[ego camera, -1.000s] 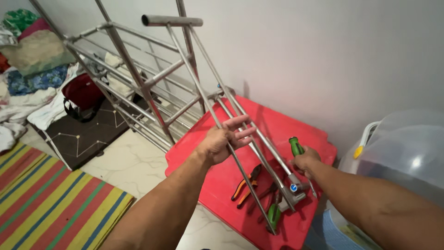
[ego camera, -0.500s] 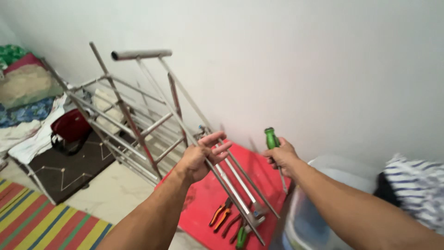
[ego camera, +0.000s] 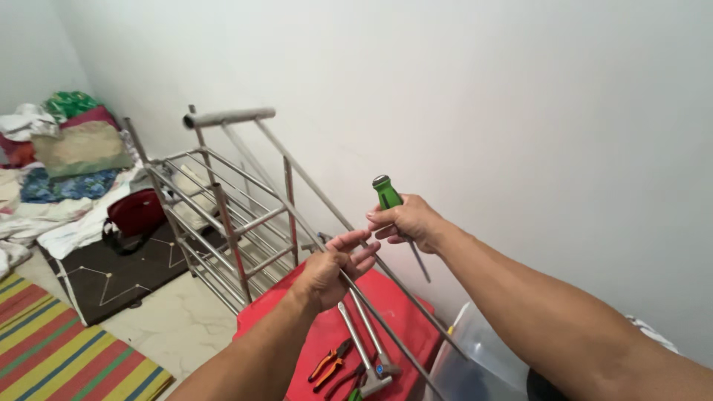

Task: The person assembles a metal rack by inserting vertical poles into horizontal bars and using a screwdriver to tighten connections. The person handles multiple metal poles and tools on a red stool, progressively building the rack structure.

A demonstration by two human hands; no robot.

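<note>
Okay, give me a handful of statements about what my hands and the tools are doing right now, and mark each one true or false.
1. The right hand holds a green-handled screwdriver. True.
2. The left hand grips a rod of the metal rack. True.
3. The orange-handled pliers are in the left hand. False: they lie on the red stool.
4. The screwdriver's handle points down at the floor. False: the handle points up and the shaft hangs below the hand.
5. A striped rug lies on the floor at the left. True.
</note>
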